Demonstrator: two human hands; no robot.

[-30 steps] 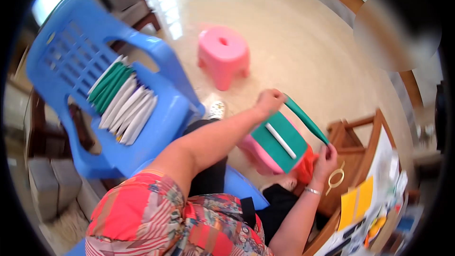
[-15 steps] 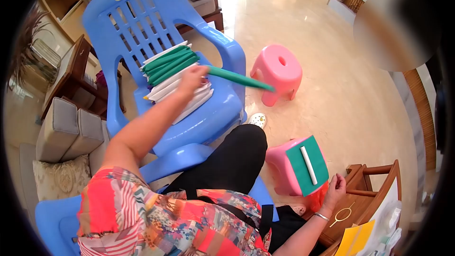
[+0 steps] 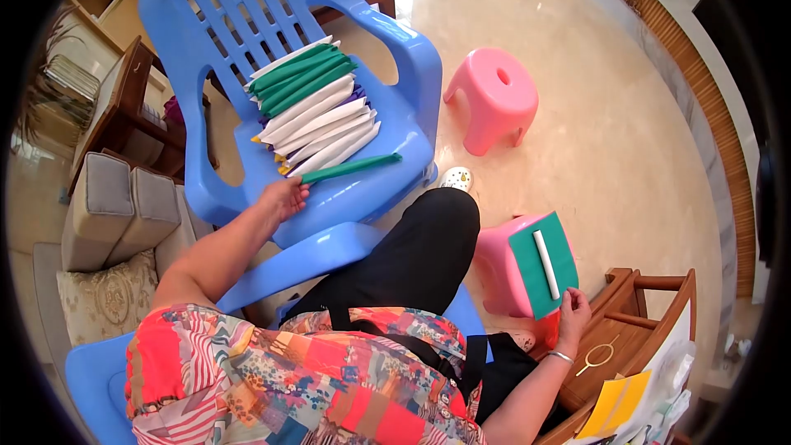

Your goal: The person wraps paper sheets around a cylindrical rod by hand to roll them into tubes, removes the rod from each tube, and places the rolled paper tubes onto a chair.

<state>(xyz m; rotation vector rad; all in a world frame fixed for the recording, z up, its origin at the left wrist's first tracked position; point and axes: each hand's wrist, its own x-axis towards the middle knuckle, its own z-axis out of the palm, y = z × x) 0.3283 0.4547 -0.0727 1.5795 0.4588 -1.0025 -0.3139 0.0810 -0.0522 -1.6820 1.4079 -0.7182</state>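
My left hand is closed on the near end of a folded green strip, which lies across the blue chair's seat. Beyond it on the seat is a row of several folded strips, white ones and green ones, with purple and yellow bits showing. A green sheet lies on the near pink stool, with a white rod on it. My right hand is at the sheet's lower right corner, fingers pressed together; what they hold, if anything, is too small to tell.
Another pink stool stands on the floor, right of the chair. At the lower right are a wooden frame, a yellow ring with a handle and a yellow sheet. Grey cushions are at the left.
My left hand carried the green strip from the near stool to the chair, then moved nearer to me, bringing the strip down beside the row. My right hand has moved to the sheet's corner.
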